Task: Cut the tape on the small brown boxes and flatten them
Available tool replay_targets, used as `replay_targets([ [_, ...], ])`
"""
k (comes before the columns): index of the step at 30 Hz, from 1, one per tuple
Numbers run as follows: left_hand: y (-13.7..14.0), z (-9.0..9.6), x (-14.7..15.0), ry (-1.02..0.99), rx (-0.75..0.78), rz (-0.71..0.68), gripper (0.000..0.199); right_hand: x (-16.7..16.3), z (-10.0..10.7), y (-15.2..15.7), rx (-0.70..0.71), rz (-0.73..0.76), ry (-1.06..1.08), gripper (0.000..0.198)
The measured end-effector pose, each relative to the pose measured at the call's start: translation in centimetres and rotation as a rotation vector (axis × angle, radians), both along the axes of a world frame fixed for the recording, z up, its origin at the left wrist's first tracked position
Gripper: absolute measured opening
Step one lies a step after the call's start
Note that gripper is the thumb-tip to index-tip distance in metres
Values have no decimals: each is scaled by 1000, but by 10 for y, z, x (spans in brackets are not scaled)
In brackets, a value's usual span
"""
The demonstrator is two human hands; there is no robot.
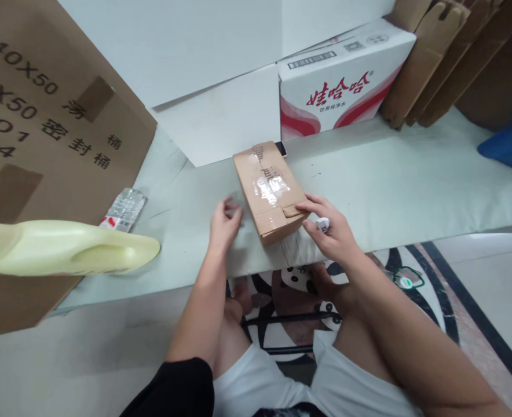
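On the pale green table (369, 191) stands a big carton (43, 124) printed "40X50" and "密封桶"; a white box (338, 104) reads "娃哈哈" in red, with "饮用纯净水" below. Between the hands lies a brown box (270, 191), its top shiny with tape over smudged dark print. The left hand (226, 225) hovers beside it, fingers loosely curled, apart; the right hand (335, 231) touches its near corner, fingers closed around a small white object (322, 224).

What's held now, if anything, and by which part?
Right grip holds a small white object, held part hidden; its fingers also touch the carton. Left grip: nothing visible.
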State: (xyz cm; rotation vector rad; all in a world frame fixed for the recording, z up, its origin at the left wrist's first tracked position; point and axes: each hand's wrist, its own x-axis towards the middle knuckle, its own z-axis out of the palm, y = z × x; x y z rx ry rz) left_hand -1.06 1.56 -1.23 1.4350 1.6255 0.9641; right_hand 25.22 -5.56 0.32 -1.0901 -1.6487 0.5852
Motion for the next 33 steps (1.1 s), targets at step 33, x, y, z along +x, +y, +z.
replay_targets([
  [33,-47,11,51,243,744,-384,47,-26,54,4,160,-446,-102,19],
])
